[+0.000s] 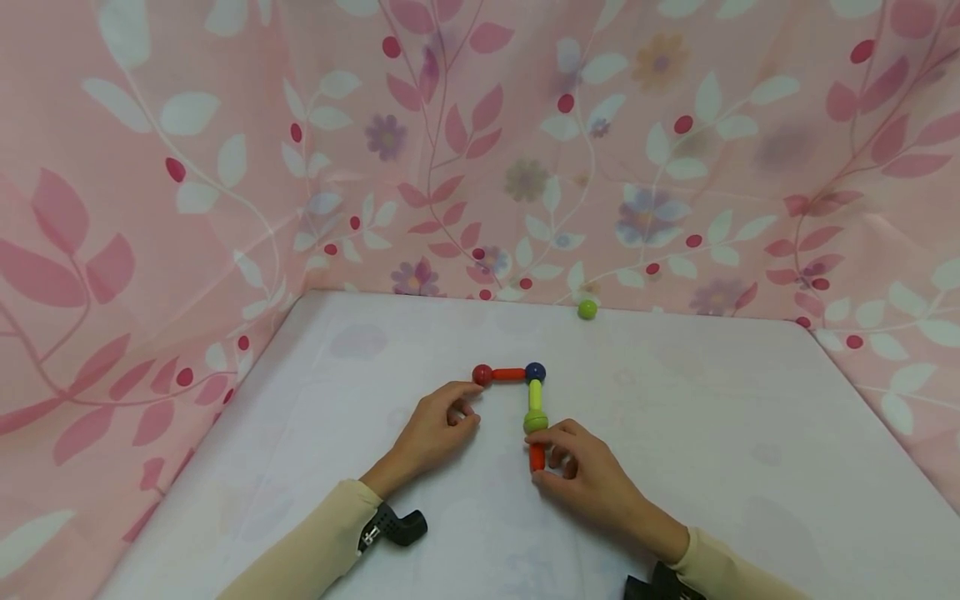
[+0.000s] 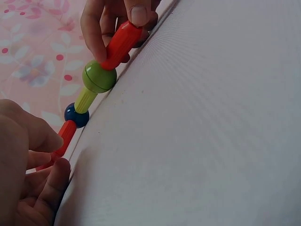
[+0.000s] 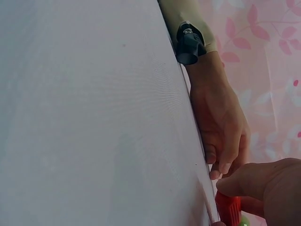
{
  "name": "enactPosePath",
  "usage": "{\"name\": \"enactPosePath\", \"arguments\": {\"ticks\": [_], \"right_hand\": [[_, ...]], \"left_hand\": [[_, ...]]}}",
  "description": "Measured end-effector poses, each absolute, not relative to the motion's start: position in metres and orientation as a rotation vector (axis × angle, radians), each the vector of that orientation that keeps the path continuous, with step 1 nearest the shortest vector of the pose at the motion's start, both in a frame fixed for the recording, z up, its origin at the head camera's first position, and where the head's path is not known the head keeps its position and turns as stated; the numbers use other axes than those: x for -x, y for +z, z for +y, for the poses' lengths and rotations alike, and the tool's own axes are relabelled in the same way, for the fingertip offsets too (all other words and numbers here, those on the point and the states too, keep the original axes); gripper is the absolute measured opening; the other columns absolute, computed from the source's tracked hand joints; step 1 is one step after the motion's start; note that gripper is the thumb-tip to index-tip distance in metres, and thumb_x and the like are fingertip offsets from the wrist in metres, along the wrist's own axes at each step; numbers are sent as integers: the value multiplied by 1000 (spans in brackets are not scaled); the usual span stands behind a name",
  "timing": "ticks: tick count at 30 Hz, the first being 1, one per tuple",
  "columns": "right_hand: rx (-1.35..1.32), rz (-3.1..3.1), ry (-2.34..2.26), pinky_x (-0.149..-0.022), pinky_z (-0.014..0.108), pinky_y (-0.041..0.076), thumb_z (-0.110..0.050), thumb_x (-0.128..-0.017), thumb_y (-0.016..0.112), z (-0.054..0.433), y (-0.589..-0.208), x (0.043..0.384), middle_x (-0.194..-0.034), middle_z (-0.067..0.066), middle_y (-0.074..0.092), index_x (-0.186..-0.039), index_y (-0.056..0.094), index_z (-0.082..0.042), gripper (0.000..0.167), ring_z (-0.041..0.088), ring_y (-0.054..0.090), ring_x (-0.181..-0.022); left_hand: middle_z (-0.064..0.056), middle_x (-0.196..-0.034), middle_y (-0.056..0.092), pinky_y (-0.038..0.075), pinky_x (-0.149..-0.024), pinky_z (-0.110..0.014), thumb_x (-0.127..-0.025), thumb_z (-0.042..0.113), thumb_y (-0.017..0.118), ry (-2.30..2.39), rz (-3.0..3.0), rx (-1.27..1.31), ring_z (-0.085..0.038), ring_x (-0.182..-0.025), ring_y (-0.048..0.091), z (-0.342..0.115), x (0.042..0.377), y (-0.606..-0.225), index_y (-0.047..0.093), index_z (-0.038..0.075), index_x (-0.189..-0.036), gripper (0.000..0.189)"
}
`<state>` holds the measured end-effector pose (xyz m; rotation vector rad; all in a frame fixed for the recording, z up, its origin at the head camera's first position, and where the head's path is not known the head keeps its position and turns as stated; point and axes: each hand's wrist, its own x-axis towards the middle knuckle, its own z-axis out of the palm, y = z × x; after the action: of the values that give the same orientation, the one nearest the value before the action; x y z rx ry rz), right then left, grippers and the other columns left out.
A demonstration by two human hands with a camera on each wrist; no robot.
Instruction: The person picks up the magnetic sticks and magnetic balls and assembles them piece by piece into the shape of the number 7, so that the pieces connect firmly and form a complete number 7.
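Note:
Parts of a rod-and-ball building toy form an L-shaped chain on the table. From the far left it runs red ball (image 1: 482, 375), red rod (image 1: 509, 374), blue ball (image 1: 536, 372), then toward me a yellow-green rod (image 1: 535, 395) and a green ball (image 1: 536, 422). Below the green ball, my right hand (image 1: 588, 475) pinches a second red rod (image 1: 537, 459) between thumb and fingers, the rod's end right at the ball. My left hand (image 1: 435, 429) lies loosely bent, its index fingertip at the red ball. In the left wrist view, its fingers partly hide the farther red rod (image 2: 67, 134).
A loose lime-green ball (image 1: 587, 309) sits at the table's back edge. The white-covered table (image 1: 712, 417) is bordered by pink floral cloth (image 1: 465, 167) behind and at both sides. A black wrist camera (image 1: 397, 527) sticks out from the left sleeve.

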<state>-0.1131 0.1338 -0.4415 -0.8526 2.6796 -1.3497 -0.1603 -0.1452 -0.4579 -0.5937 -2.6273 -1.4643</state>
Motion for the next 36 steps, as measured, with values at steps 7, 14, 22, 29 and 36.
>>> {"name": "enactPosePath", "arguments": {"ticks": [7,14,22,29,36], "right_hand": [[861,2684,-1311,-68,29,54,-8,-88,83,136,-438,113,-109,-2,59,-128,71,-14,42,16,59,-85],[793,2819,-1289,-73,32,56,-13,-89,83,145,-424,133,-115,6,62,-134,69,-15,47,21,60,-91],[752,2955,-1236,-83,49,58,-13,-95,77,176,-420,206,-133,18,63,-141,59,-5,50,33,65,-108],[638,3012,-1172,-90,56,54,-11,-99,69,191,-421,257,-138,22,61,-144,56,-1,48,40,63,-116],[581,3075,-1087,-102,61,44,-10,-97,65,194,-418,291,-141,27,57,-146,53,3,51,47,56,-124]], "left_hand": [[6,-98,66,50,-70,-29,-94,6,71,-1438,-2633,568,-11,-77,59,-145,159,-458,65,9,-138,44],[1,-104,68,50,-72,-29,-95,6,70,-1452,-2627,583,-12,-79,60,-145,160,-457,65,6,-136,42],[-2,-110,68,51,-74,-29,-96,7,69,-1444,-2642,580,-13,-83,60,-145,161,-457,65,6,-135,40],[-2,-110,67,51,-75,-29,-95,6,68,-1439,-2638,590,-12,-84,61,-145,159,-457,65,6,-133,38],[-2,-109,68,51,-74,-29,-96,6,68,-1438,-2636,586,-12,-83,61,-145,160,-457,66,7,-132,37]]}}
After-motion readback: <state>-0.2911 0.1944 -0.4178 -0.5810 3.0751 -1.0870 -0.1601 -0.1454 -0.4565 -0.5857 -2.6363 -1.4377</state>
